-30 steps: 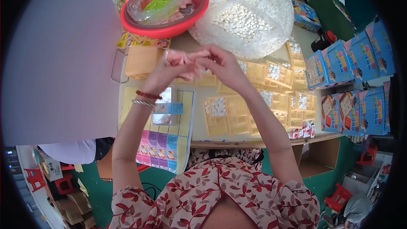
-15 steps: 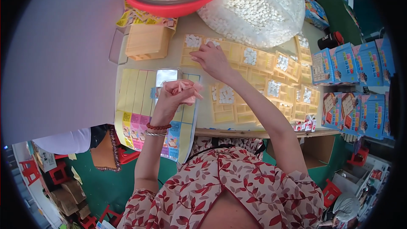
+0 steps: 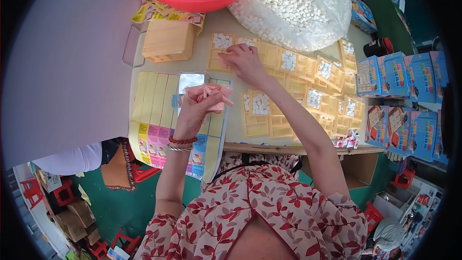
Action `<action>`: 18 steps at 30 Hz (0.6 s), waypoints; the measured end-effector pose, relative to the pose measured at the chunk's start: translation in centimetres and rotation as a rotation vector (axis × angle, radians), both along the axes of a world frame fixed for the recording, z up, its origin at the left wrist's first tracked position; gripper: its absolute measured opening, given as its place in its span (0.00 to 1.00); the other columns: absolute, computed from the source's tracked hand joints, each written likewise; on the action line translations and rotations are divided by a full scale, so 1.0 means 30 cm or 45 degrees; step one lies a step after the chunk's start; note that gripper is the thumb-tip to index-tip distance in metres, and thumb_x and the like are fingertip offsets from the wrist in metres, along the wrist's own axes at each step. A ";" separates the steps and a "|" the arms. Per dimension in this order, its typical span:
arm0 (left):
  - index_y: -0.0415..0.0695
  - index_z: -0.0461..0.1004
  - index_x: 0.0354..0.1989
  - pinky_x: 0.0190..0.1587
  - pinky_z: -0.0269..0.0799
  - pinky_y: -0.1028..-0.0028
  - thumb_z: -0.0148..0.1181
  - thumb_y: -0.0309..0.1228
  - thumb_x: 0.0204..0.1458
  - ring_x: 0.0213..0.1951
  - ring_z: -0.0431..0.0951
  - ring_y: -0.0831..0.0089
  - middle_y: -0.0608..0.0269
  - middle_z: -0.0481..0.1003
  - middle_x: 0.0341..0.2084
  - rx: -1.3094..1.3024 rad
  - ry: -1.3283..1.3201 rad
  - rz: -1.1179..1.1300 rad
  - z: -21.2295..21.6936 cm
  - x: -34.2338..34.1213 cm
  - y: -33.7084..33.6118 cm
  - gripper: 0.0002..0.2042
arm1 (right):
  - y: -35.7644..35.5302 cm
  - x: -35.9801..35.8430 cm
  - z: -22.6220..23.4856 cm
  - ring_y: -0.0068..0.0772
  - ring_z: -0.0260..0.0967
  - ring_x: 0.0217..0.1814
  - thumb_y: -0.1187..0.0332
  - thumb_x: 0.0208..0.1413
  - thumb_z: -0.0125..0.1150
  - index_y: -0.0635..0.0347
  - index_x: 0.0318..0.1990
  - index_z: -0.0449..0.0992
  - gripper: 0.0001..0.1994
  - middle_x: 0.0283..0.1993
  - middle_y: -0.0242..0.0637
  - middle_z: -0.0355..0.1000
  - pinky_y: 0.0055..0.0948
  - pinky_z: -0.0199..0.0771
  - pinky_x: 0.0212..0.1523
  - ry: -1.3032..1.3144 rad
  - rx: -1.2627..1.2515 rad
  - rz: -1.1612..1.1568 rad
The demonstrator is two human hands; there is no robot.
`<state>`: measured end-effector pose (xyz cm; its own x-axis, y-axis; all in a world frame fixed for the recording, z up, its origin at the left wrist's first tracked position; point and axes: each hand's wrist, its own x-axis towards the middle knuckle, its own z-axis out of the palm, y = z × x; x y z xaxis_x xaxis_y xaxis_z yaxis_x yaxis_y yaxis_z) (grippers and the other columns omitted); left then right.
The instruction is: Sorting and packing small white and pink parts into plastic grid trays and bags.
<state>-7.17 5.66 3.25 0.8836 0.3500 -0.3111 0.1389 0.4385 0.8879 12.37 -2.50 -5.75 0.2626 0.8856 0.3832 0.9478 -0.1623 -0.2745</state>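
Observation:
My left hand [image 3: 190,118] is closed round a bunch of thin, crumpled pink pieces [image 3: 219,97], held above the printed sheet and beside a shiny metal box [image 3: 191,81]. Whether the pieces are plastic or paper is unclear. Farther right, my right hand [image 3: 248,67] reaches over a pale yellow compartment tray [image 3: 215,59], fingers drawn together and pointing left. What its fingertips hold, if anything, is too small to make out. Small white blocks [image 3: 222,41] fill one compartment of that tray. Several similar trays, some with white blocks [image 3: 288,60], spread to the right.
A large clear bag of white pieces [image 3: 293,9] lies at the back, beside a red basin [image 3: 197,1]. Stacked yellow trays [image 3: 168,41] stand at left behind the printed sheet [image 3: 154,96]. Blue boxes [image 3: 392,74] are stacked at right.
My right hand has moved slightly nearer and to the right over the tray. My left hand keeps its hold on the pink pieces. The whole view has shifted a little.

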 end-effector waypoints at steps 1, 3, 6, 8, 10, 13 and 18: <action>0.35 0.72 0.38 0.27 0.73 0.83 0.58 0.27 0.51 0.31 0.76 0.79 0.58 0.76 0.33 0.003 -0.020 -0.019 -0.004 0.003 -0.002 0.09 | -0.010 0.004 0.000 0.33 0.59 0.49 0.63 0.49 0.56 0.47 0.43 0.75 0.12 0.41 0.32 0.66 0.37 0.53 0.47 0.106 0.051 -0.050; 0.35 0.72 0.39 0.27 0.73 0.84 0.58 0.27 0.51 0.31 0.76 0.79 0.58 0.76 0.33 0.008 -0.038 -0.040 -0.005 0.011 -0.007 0.09 | -0.014 0.014 -0.001 0.33 0.59 0.50 0.63 0.49 0.56 0.48 0.42 0.76 0.12 0.42 0.32 0.67 0.37 0.53 0.47 0.212 0.103 -0.101; 0.38 0.74 0.35 0.29 0.72 0.82 0.59 0.29 0.50 0.33 0.78 0.72 0.60 0.76 0.34 -0.004 -0.030 -0.032 -0.008 0.022 -0.019 0.08 | 0.001 0.007 0.010 0.33 0.59 0.48 0.62 0.48 0.57 0.50 0.36 0.77 0.09 0.39 0.31 0.67 0.37 0.53 0.47 0.135 0.047 -0.220; 0.35 0.72 0.39 0.27 0.73 0.84 0.57 0.27 0.51 0.30 0.76 0.79 0.57 0.76 0.32 0.016 -0.039 -0.033 -0.016 0.026 -0.022 0.10 | 0.027 -0.013 0.011 0.33 0.59 0.47 0.61 0.47 0.58 0.50 0.32 0.77 0.08 0.37 0.30 0.66 0.38 0.52 0.47 0.082 -0.028 -0.173; 0.35 0.72 0.39 0.28 0.73 0.83 0.57 0.27 0.51 0.30 0.76 0.78 0.57 0.76 0.33 0.012 -0.040 -0.022 -0.015 0.028 -0.027 0.09 | 0.049 -0.025 -0.003 0.32 0.59 0.46 0.60 0.47 0.58 0.50 0.31 0.77 0.08 0.36 0.30 0.65 0.38 0.52 0.47 0.040 -0.052 -0.162; 0.36 0.72 0.39 0.28 0.73 0.83 0.57 0.27 0.51 0.31 0.77 0.78 0.56 0.76 0.33 0.001 -0.032 0.004 -0.003 0.026 -0.034 0.09 | 0.054 -0.019 -0.019 0.32 0.59 0.46 0.59 0.47 0.58 0.50 0.31 0.77 0.08 0.35 0.30 0.65 0.38 0.52 0.47 0.035 -0.079 -0.110; 0.37 0.72 0.39 0.29 0.74 0.83 0.57 0.26 0.51 0.32 0.77 0.78 0.57 0.76 0.34 0.013 -0.025 0.004 -0.037 0.011 -0.014 0.08 | 0.041 -0.016 -0.009 0.31 0.59 0.46 0.60 0.46 0.59 0.50 0.31 0.77 0.08 0.35 0.30 0.65 0.37 0.52 0.47 0.092 0.005 -0.058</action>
